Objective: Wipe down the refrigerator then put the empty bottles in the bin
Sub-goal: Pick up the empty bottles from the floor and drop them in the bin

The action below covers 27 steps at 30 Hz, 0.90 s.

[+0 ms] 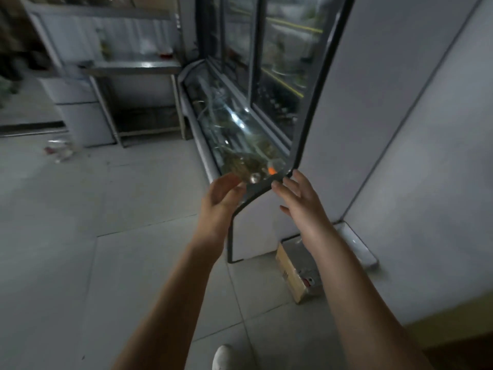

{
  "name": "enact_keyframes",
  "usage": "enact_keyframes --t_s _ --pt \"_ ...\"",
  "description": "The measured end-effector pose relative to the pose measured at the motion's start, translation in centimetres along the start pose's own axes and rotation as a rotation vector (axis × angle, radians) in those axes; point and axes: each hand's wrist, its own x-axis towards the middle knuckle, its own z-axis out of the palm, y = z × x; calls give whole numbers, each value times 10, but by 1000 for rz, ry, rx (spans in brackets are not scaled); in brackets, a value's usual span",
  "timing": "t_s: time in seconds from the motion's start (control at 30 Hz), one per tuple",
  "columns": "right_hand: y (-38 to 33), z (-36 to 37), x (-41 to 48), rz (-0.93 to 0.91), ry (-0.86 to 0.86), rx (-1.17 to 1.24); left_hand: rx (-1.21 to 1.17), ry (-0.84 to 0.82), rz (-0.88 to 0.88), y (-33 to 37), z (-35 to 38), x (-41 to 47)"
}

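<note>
The refrigerator (346, 108) is a tall white display unit with glass doors in dark frames, and a curved glass case (234, 124) runs along its lower front. My left hand (221, 196) reaches to the near end of that curved glass, fingers apart and touching its edge. My right hand (298, 196) is spread open at the dark corner frame beside it. Neither hand holds a cloth or a bottle. A few clear bottles (60, 149) lie blurred on the floor at the far left.
A steel table (133, 68) with a lower shelf stands at the back, next to a white cabinet (80, 113). A cardboard box (296, 273) sits on the tiled floor by the refrigerator's side. My white shoe (224, 356) shows at the bottom.
</note>
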Motion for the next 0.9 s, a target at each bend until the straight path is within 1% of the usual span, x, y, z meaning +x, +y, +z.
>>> enact_keyframes --t_s 0.1,0.2,0.37,0.57,0.67,0.77,0.9 --pt "-6 47 -18 -2 -127 18 -8 118 25 23 -50 -24" --pt "-12 100 -33 -11 -223 -5 2 203 42 43 -105 -44" --pt "-23 205 -59 -60 -326 -27 1 322 95 71 -207 -64" --pt "-25 344 -90 -54 -438 -8 41 364 102 107 -350 -77" --pt "-24 408 -105 -54 -505 3 38 421 109 124 -415 -80" --pt "-26 459 -113 -50 -565 -10 17 473 110 134 -461 -82" --pt "-36 515 -105 -57 -604 -28 28 495 123 142 -509 -72"
